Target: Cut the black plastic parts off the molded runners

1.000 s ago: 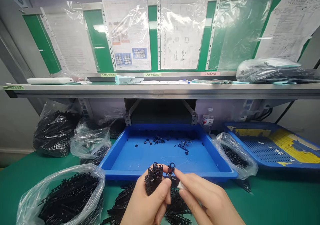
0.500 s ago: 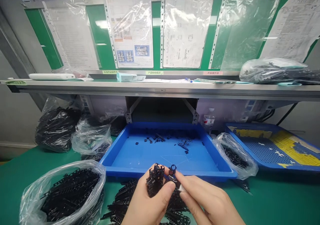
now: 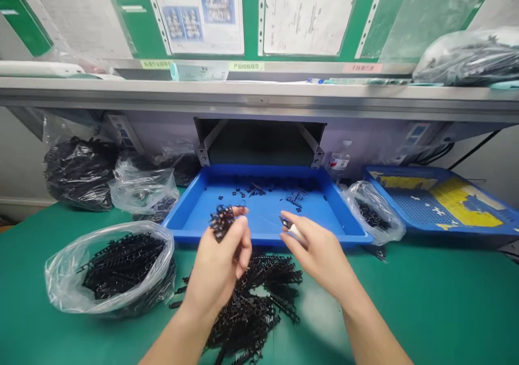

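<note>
Black plastic strips [image 3: 222, 223] are pinched in the left hand [image 3: 217, 270], at 9 o'clock from the right hand [image 3: 314, 254], where a small black part [image 3: 285, 223] is pinched.

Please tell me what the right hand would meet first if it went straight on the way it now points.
Probably the loose black plastic pieces in the blue tray, since the right hand points forward and leftward over it; depth is hard to judge.
</note>
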The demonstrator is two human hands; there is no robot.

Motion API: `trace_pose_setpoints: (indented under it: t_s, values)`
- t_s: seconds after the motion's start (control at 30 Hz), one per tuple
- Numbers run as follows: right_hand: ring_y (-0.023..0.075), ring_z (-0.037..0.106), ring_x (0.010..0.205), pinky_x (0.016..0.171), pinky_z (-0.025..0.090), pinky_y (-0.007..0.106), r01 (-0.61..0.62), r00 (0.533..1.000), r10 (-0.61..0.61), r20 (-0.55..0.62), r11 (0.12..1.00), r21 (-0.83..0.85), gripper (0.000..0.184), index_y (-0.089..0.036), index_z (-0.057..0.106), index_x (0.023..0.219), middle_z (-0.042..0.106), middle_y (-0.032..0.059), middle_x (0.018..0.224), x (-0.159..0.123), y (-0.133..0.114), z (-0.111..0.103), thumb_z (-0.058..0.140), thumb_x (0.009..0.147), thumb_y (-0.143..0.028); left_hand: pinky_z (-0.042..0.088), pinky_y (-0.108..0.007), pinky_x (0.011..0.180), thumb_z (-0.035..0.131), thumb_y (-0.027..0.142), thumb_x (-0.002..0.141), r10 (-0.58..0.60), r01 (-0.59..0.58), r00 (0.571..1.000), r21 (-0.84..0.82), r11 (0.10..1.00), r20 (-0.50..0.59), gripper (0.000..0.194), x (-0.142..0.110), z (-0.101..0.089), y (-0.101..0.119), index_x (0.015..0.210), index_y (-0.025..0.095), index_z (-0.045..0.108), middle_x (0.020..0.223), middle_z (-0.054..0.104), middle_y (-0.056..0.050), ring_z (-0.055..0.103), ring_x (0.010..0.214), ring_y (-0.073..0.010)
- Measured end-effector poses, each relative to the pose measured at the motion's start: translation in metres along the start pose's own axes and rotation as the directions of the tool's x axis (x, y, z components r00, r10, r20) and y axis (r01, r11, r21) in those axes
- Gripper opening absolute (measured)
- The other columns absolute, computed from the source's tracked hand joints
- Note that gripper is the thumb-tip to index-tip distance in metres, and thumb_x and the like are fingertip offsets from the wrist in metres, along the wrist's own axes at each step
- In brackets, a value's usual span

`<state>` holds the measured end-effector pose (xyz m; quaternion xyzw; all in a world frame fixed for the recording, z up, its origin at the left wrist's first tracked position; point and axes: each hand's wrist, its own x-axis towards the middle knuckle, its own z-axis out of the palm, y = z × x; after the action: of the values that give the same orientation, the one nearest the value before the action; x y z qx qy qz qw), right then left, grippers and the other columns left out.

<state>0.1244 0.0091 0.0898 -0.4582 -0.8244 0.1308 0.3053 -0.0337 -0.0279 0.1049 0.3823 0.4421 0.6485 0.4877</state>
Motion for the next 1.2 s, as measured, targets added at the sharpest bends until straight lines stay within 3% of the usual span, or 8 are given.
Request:
trace_pose_setpoints:
  t_s: [0.07, 0.13, 0.2, 0.43, 0.57, 0.7, 1.0, 1.2]
  values:
    - [0.0218, 0.059, 0.085, 0.069, 0.044, 0.028, -0.033, 0.958, 0.074, 0.277, 0.988, -0.150, 0.023, -0.018, 0.057, 0.107, 0.064, 0.0066, 0.096, 0.008, 0.012, 0.010, 0.048, 0.086, -0.022, 0.029, -0.012, 0.032, 0.062, 0.032, 0.075, 0.056, -0.057, 0.998, -0.046, 0.997, -0.020, 0.030, 0.005, -0.006, 0.005, 0.097, 0.016, 0.052, 0.060, 0.047, 0.004, 0.039, 0.039, -0.0051]
    - [0.0221, 0.060, 0.079, 0.063, 0.042, 0.027, 0.010, 0.855, 0.116, 0.505, 0.971, -0.240, 0.012, -0.019, 0.062, 0.090, 0.065, 0.0050, 0.084, 0.012, 0.021, 0.023, 0.055, 0.081, -0.021, 0.032, -0.013, 0.033, 0.064, 0.029, 0.073, 0.059, -0.061, 0.998, -0.069, 0.996, -0.022, 0.031, 0.009, -0.011, 0.009, 0.099, 0.015, 0.053, 0.063, 0.048, 0.003, 0.041, 0.042, -0.0054]
    - [0.0223, 0.061, 0.076, 0.059, 0.040, 0.025, 0.037, 0.800, 0.133, 0.584, 0.962, -0.270, 0.008, -0.020, 0.064, 0.084, 0.065, 0.0046, 0.080, 0.012, 0.026, 0.038, 0.061, 0.076, -0.020, 0.032, -0.012, 0.032, 0.064, 0.028, 0.071, 0.047, -0.049, 0.999, -0.090, 0.995, -0.018, 0.029, 0.010, -0.015, 0.012, 0.095, 0.015, 0.054, 0.063, 0.047, 0.003, 0.042, 0.042, -0.0053]
    - [0.0246, 0.060, 0.076, 0.057, 0.038, 0.026, 0.052, 0.803, 0.128, 0.582, 0.958, -0.284, 0.015, -0.018, 0.063, 0.086, 0.063, 0.0089, 0.087, 0.011, 0.026, 0.057, 0.064, 0.072, -0.014, 0.027, -0.011, 0.030, 0.064, 0.028, 0.073, 0.038, -0.036, 0.999, -0.092, 0.995, 0.014, 0.019, 0.008, -0.018, 0.016, 0.081, 0.016, 0.051, 0.056, 0.040, 0.006, 0.038, 0.039, -0.0051]
    - [0.0190, 0.058, 0.073, 0.057, 0.036, 0.023, 0.061, 0.824, 0.058, 0.563, 0.980, -0.189, 0.002, -0.019, 0.061, 0.077, 0.063, 0.0029, 0.079, 0.015, 0.027, 0.030, 0.059, 0.077, -0.018, 0.033, -0.014, 0.036, 0.066, 0.028, 0.071, 0.093, -0.092, 0.996, -0.072, 0.993, 0.002, 0.024, 0.013, -0.022, 0.016, 0.068, 0.016, 0.045, 0.054, 0.041, 0.005, 0.042, 0.044, -0.0074]
    - [0.0134, 0.053, 0.065, 0.059, 0.036, 0.021, -0.031, 0.880, 0.005, 0.475, 0.998, 0.046, 0.009, -0.017, 0.060, 0.078, 0.062, -0.0003, 0.073, 0.013, 0.026, -0.001, 0.051, 0.081, -0.017, 0.041, -0.019, 0.049, 0.067, 0.032, 0.069, 0.130, -0.128, 0.991, 0.142, 0.982, -0.007, 0.024, 0.021, -0.027, 0.010, 0.068, 0.015, 0.050, 0.058, 0.051, 0.001, 0.050, 0.054, -0.0115]
    - [0.0105, 0.036, 0.053, 0.049, 0.027, 0.022, -0.227, 0.952, 0.138, 0.272, 0.917, 0.328, 0.026, -0.016, 0.049, 0.062, 0.043, -0.0042, 0.055, 0.006, 0.012, -0.021, 0.047, 0.079, -0.035, 0.040, -0.023, 0.067, 0.060, 0.033, 0.076, 0.006, -0.231, 0.934, 0.592, 0.772, 0.356, 0.014, 0.014, -0.009, -0.011, 0.077, 0.019, 0.058, 0.080, 0.062, -0.001, 0.056, 0.077, -0.0186]
    - [0.0116, 0.037, 0.055, 0.051, 0.029, 0.023, -0.280, 0.958, 0.221, 0.181, 0.854, 0.439, 0.032, -0.017, 0.042, 0.058, 0.042, -0.0032, 0.055, 0.002, 0.000, -0.013, 0.044, 0.080, -0.041, 0.042, -0.023, 0.060, 0.056, 0.020, 0.073, -0.229, 0.048, 0.880, 0.400, 0.915, 0.416, 0.013, 0.001, 0.010, -0.016, 0.072, 0.018, 0.044, 0.063, 0.061, 0.000, 0.056, 0.061, -0.0157]
